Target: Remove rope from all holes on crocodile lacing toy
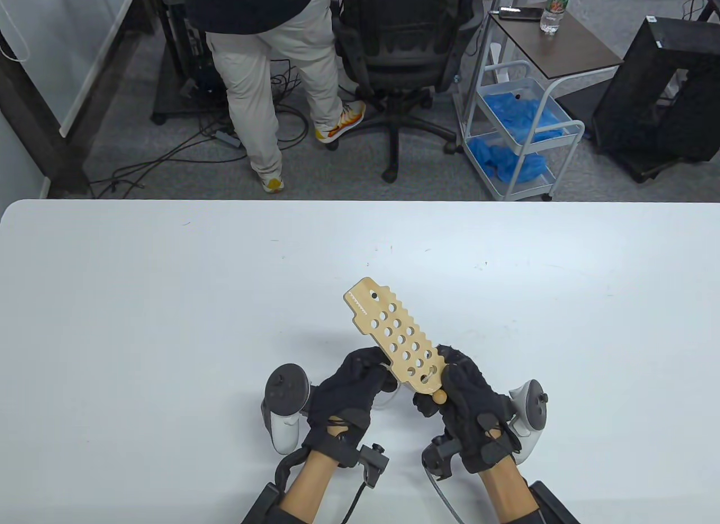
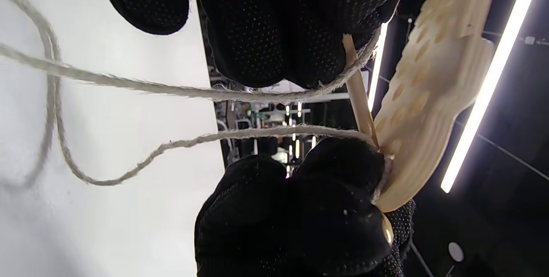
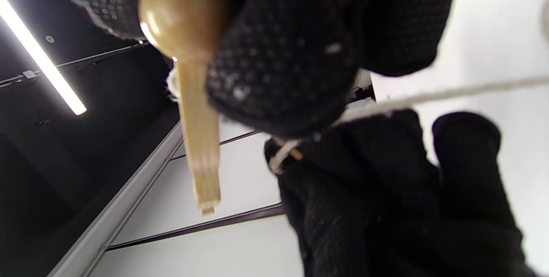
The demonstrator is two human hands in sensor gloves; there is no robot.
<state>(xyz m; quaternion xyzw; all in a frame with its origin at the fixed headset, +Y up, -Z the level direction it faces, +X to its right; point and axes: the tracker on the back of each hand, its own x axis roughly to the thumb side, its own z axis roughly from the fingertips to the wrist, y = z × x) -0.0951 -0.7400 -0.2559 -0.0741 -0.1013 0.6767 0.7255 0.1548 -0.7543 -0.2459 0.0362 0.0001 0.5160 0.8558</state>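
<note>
Left hand (image 1: 351, 392), lower centre of the table view: fingers curled, pinching a thin wooden stick (image 2: 358, 92) with the rope (image 2: 171, 90) on it. Rope loose on the white table (image 1: 169, 321) in loops, left half of the left wrist view. Crocodile toy (image 1: 394, 338) lifted, tilted, head toward upper left. Right hand (image 1: 469, 406) gripping its lower end beside a wooden bead (image 1: 439, 397).

Both forearms enter from the surface's near edge. The left hand (image 1: 351, 392) and right hand (image 1: 469, 403) sit close together near its middle, gloved fingers curled in a grip, trackers turned outward.
</note>
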